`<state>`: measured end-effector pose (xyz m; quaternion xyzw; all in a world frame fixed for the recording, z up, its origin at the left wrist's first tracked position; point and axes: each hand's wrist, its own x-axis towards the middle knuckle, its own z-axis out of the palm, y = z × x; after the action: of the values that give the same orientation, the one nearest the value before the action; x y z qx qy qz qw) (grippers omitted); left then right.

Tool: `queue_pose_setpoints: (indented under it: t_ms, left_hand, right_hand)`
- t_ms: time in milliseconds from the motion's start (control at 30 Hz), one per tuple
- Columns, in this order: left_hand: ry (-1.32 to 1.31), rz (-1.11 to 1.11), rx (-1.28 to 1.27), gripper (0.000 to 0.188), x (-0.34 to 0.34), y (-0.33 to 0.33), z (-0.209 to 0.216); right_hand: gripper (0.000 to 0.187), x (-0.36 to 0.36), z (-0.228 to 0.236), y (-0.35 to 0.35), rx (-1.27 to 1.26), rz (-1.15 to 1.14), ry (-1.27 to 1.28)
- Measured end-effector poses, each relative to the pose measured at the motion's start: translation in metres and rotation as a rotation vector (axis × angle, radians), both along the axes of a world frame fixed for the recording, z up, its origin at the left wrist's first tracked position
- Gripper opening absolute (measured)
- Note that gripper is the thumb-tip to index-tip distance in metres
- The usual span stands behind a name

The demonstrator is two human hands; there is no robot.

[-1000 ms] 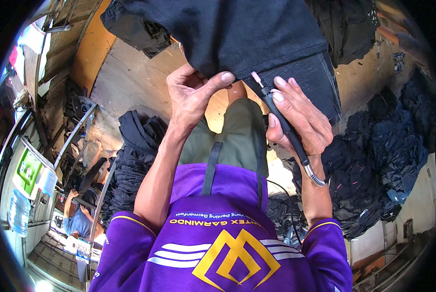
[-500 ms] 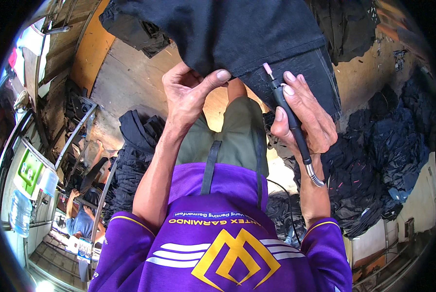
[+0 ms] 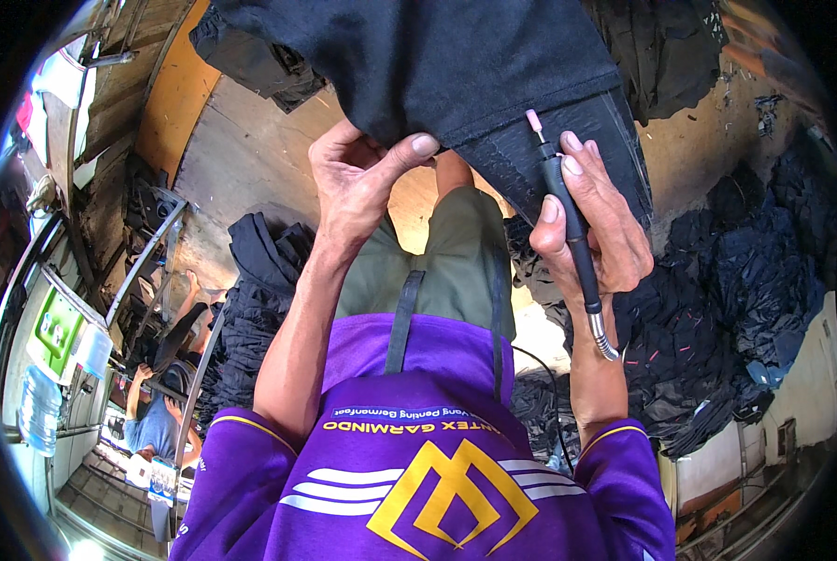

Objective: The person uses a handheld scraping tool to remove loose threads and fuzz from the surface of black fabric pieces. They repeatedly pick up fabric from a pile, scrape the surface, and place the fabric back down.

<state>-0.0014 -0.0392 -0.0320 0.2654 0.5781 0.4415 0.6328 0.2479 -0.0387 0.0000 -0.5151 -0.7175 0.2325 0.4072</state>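
Right-hand [image 3: 591, 224] grip is clenched round the slim black pen-shaped rotary tool [image 3: 572, 224], its pink tip now raised to the hem of the black denim garment [image 3: 456, 65], which the left hand [image 3: 357, 182] pinches taut over the lap.

We see a short-sleeved purple jersey [image 3: 437, 449] filling the picture from five to seven o'clock, its sleeve hems edged with a thin yellow band, and its chest carrying a large yellow angular emblem, white horizontal stripes at its left and a line of yellow lettering above. Olive-green trousers [image 3: 446, 262] sit toward twelve o'clock of the jersey, with a dark narrow strap [image 3: 402, 318] running down over them. Both forearms are bare below the sleeves.
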Motion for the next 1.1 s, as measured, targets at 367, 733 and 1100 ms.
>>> queue_pose_setpoints:
  t_ms: [367, 733, 1100]
  left_hand:
    - [-0.048, 0.025, 0.048, 0.023, 0.001, 0.000, -0.006]
    - [0.017, 0.099, 0.060, 0.023, 0.012, 0.001, -0.027]
    - [-0.020, 0.097, 0.117, 0.022, 0.011, 0.000, -0.032]
  right_hand:
    - [0.032, 0.001, 0.004, -0.001, -0.038, -0.082, 0.009]
    - [0.033, 0.014, 0.003, 0.011, -0.044, 0.113, 0.070]
    - [0.037, 0.015, 0.001, 0.011, -0.030, 0.092, 0.032]
